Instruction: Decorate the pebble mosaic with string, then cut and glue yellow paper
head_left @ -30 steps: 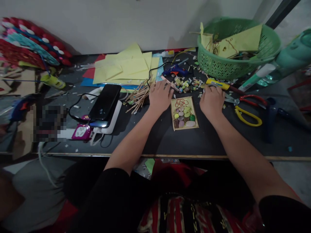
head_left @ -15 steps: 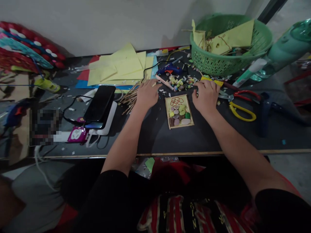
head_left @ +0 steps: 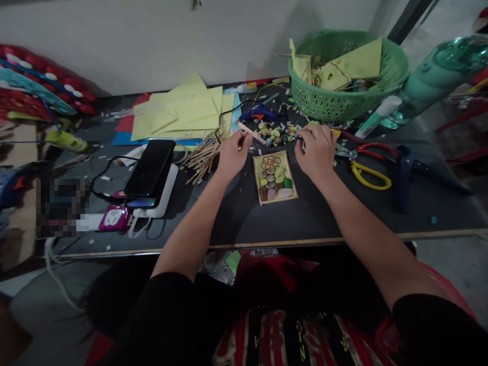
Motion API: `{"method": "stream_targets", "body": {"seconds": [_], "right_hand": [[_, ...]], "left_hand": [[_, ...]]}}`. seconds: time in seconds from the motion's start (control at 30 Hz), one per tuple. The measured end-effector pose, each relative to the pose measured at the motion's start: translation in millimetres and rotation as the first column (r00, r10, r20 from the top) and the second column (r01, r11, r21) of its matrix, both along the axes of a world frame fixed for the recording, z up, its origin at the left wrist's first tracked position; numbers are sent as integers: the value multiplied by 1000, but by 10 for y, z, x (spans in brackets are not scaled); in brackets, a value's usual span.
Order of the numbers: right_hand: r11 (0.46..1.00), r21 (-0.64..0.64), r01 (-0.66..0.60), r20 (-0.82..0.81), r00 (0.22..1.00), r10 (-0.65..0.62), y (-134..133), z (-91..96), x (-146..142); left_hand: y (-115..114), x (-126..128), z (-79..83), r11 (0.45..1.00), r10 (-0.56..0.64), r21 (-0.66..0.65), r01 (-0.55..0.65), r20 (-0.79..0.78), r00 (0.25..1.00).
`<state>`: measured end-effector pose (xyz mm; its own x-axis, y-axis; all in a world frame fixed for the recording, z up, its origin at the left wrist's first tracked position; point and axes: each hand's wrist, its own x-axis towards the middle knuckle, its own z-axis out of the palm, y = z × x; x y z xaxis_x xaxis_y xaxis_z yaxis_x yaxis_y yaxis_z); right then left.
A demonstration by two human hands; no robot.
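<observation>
Stick-framed pebble picture (head_left: 275, 178), drawing (head_left: 271, 161) and stones (head_left: 271, 179) in place, nothing visibly missing, lies between and bodyward of the fingers: right hand (head_left: 316, 150) slightly parted, left hand (head_left: 233, 152) curled, its grip indiscernible in dim light.

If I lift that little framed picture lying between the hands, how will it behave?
The framed picture is probably fairly stiff, with border strips along its edges. It may feel heavier at the near end, where the pebble-like pieces cluster. Those could drop if tilted; how they're fixed isn't visible.
</observation>
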<state>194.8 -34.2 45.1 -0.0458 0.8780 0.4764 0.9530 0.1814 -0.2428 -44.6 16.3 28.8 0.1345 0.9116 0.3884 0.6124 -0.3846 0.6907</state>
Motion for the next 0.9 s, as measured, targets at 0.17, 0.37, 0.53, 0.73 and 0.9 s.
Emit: {"method": "stream_targets", "body": {"seconds": [0.17,0.37,0.53,0.73,0.9], "right_hand": [[955,54,-291,-121,948,295,-46,-56,-144],[923,141,-359,-203,902,382,-79,-130,-195],[948,84,-306,-129,940,315,-84,-66,-156],[944,131,-304,-144,936,321,-58,-104,-135],[965,114,-238,-214,942,257,-108,-141,-152]], "left_hand": [[-186,299,-22,887,-252,-195,418,554,793],[-309,403,-1,870,-279,-144,472,646,711],[-349,384,64,900,-261,-128,416,607,751],[-344,371,62,911,-270,-94,401,599,754],[-373,396,62,890,-264,-134,437,629,731]]}}
